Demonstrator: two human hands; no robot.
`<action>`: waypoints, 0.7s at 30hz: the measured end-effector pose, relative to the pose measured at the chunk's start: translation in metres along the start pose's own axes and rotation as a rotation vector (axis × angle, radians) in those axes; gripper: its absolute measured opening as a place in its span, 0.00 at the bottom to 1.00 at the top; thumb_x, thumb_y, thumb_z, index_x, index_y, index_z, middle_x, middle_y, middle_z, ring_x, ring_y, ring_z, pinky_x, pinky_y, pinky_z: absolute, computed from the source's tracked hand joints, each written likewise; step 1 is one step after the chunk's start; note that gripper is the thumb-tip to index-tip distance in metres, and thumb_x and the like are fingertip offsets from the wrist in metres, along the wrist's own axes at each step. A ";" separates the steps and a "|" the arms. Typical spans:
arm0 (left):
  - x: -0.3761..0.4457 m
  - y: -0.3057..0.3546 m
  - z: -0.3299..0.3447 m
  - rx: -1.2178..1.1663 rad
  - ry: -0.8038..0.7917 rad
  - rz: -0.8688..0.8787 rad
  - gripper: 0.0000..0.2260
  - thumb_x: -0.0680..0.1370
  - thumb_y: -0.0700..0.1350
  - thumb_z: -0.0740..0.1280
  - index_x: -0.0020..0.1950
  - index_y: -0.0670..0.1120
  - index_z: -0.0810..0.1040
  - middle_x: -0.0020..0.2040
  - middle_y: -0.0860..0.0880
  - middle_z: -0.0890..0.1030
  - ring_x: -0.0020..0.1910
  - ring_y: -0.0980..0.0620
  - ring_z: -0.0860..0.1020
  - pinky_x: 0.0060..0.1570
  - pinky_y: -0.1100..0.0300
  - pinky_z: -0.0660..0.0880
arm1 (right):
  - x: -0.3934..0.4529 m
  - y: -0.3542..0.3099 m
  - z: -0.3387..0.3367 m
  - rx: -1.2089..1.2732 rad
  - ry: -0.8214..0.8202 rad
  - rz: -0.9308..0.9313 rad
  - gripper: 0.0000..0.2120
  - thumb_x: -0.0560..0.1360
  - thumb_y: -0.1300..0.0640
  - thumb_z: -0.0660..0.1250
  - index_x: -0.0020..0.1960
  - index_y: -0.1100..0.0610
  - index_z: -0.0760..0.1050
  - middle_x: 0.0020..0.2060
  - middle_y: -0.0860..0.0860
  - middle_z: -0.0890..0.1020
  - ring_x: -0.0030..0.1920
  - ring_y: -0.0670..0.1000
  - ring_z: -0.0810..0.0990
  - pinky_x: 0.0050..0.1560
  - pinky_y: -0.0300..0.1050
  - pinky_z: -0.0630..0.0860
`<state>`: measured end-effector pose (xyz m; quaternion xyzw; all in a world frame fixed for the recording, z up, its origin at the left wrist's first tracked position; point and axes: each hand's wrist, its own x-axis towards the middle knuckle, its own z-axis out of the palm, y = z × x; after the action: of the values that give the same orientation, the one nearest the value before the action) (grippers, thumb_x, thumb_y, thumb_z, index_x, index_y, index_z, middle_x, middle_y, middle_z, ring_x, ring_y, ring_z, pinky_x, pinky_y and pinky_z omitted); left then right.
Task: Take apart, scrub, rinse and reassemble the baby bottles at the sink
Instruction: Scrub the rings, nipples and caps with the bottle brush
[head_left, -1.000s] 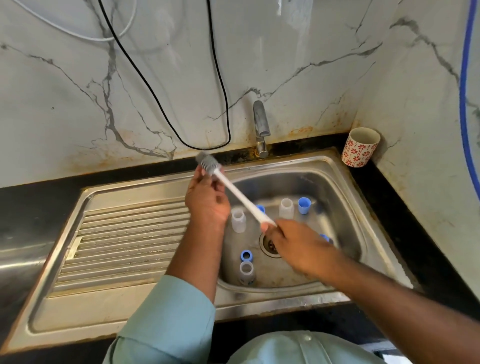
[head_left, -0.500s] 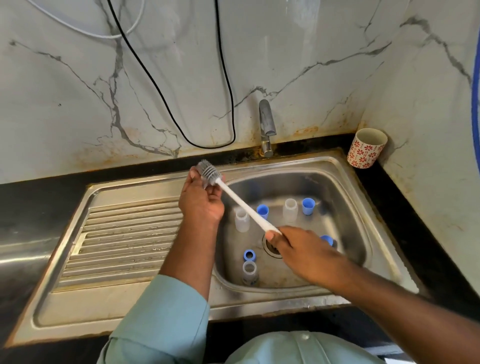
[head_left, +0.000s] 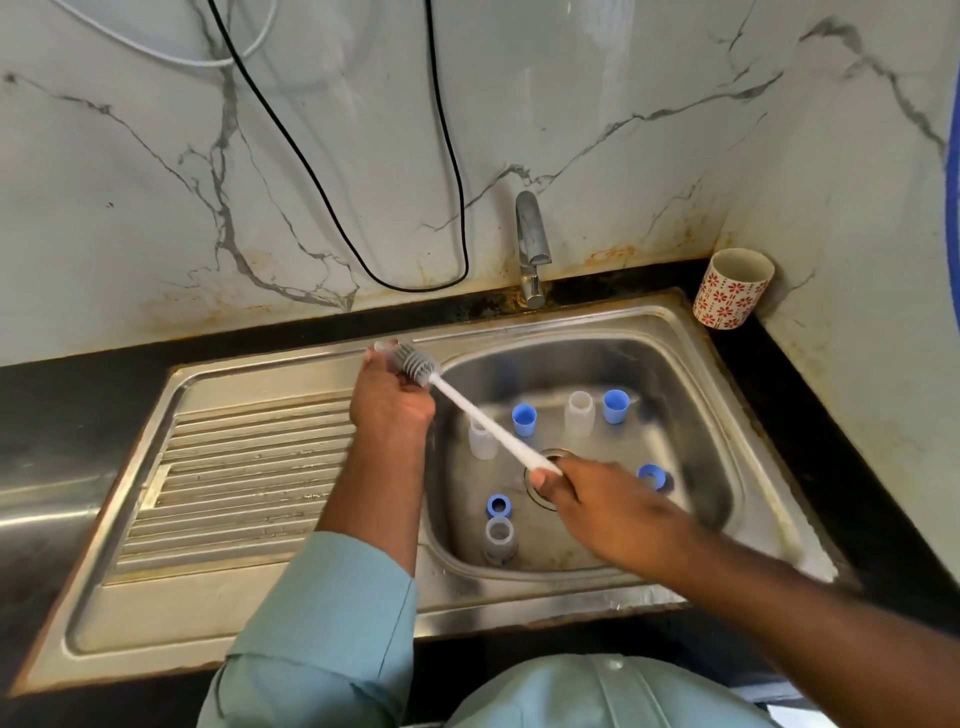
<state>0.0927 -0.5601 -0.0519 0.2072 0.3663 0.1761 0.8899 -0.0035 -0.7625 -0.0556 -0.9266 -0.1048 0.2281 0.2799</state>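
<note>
My right hand (head_left: 608, 499) grips the white handle of a bottle brush (head_left: 488, 421) over the basin. Its grey bristle head (head_left: 415, 364) lies against my left hand (head_left: 389, 400), which holds a small pale bottle part (head_left: 382, 346) above the basin's left rim; my fingers hide most of that part. In the basin stand three clear bottles (head_left: 579, 413) (head_left: 483, 442) (head_left: 501, 540) without tops. Two blue caps (head_left: 523, 420) (head_left: 615, 406) and two blue rings (head_left: 500, 505) (head_left: 652, 475) lie around the drain (head_left: 540, 493).
The steel sink (head_left: 691, 395) has a ribbed draining board (head_left: 244, 478) on its left. A closed tap (head_left: 531, 249) stands at the back. A red-patterned cup (head_left: 730, 291) sits on the black counter at the back right. Cables hang on the marble wall.
More of the grey brush head now shows beside my left hand. Both hands keep their hold, and the parts in the basin have not moved.
</note>
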 end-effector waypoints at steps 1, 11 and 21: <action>0.001 -0.001 -0.002 0.025 -0.007 0.014 0.05 0.81 0.41 0.64 0.53 0.41 0.78 0.45 0.46 0.80 0.41 0.52 0.80 0.38 0.58 0.79 | -0.003 0.002 0.001 -0.008 -0.012 0.009 0.20 0.82 0.39 0.48 0.45 0.51 0.70 0.34 0.47 0.75 0.34 0.47 0.74 0.35 0.45 0.69; 0.006 0.008 -0.002 0.026 -0.009 0.063 0.10 0.79 0.36 0.66 0.60 0.41 0.78 0.46 0.45 0.80 0.41 0.51 0.80 0.33 0.59 0.81 | 0.003 -0.006 0.004 -0.013 0.006 0.010 0.20 0.82 0.38 0.47 0.43 0.49 0.68 0.36 0.47 0.75 0.36 0.47 0.74 0.35 0.44 0.68; -0.003 0.012 -0.018 0.177 -0.109 -0.062 0.12 0.70 0.41 0.74 0.50 0.41 0.77 0.44 0.42 0.77 0.38 0.47 0.78 0.45 0.52 0.80 | 0.004 0.035 -0.052 -0.515 0.194 -0.182 0.18 0.77 0.34 0.40 0.47 0.44 0.60 0.34 0.46 0.74 0.33 0.43 0.75 0.36 0.43 0.78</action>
<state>0.0756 -0.5475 -0.0555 0.2829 0.3376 0.1040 0.8917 0.0273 -0.8143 -0.0383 -0.9714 -0.2149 0.0782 0.0637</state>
